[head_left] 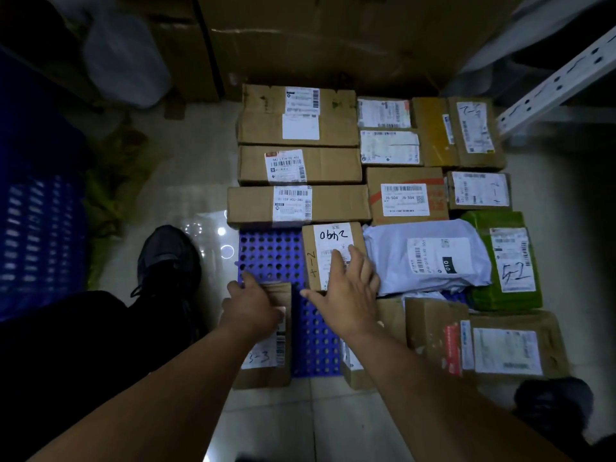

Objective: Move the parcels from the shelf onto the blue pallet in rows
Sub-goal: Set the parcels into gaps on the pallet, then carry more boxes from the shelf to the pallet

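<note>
Blue pallet [270, 255] sits on the tiled floor [186, 168], mostly filled, with bare grid showing only from 6 to 8 o'clock. Left hand [251, 308] lies over the far end of the box marked 3-3 [276, 361] at the pallet's 7 o'clock corner. One fingertip reaches past the box edge onto the grid, and I can't tell if the fingers curl round the box or just rest on it. Right hand [346, 295] is flat with fingers spread on top of the small box with the handwritten label [328, 241], near pallet centre, thumb out toward 9 o'clock; no grip visible. 3 long cartons are stacked in a column from 9 to 11 o'clock: far [296, 115], middle [300, 165], near [296, 205]. The near one touches the small box's far edge. Orange-printed box [405, 195] is at 1 o'clock of centre. Grey poly bag [430, 255] is just beside the small box at 3 o'clock, with the green parcel [506, 261] beyond it at the pallet edge. Big labelled carton [506, 348] is at 5 o'clock. Another box [390, 318] is partly hidden under the right forearm. Off the pallet: black shoe [168, 261] at 9 o'clock, blue crate [36, 235] further out the same way, white perforated shelf upright [560, 78] at 2 o'clock, large cartons [316, 38] at 12 o'clock.
</note>
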